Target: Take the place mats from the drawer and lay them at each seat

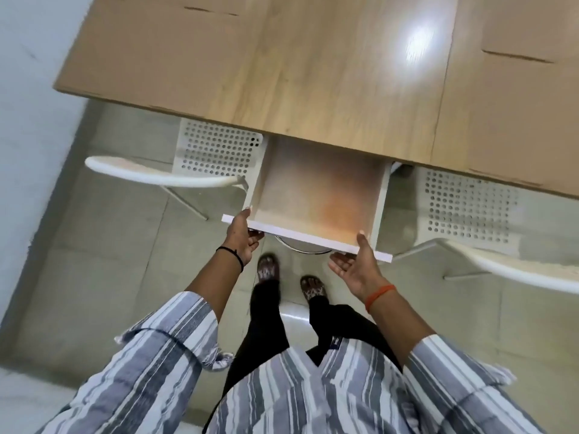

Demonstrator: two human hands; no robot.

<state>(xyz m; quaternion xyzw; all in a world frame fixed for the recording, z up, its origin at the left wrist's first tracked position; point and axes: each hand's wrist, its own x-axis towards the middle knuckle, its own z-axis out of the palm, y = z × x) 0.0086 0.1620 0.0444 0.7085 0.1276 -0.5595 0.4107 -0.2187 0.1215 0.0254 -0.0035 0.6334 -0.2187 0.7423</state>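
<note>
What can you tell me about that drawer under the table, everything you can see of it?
The drawer is pulled partway out from under the wooden table top, between two white perforated chairs. It has a flat white front panel, white side walls and a pale, board-like floor with an orange-brown tinge toward the front right. The part that shows looks empty; the rest is hidden under the table. The left hand grips the front panel near its left end, and the right hand holds it near the right end, thumbs over the top edge.
</note>
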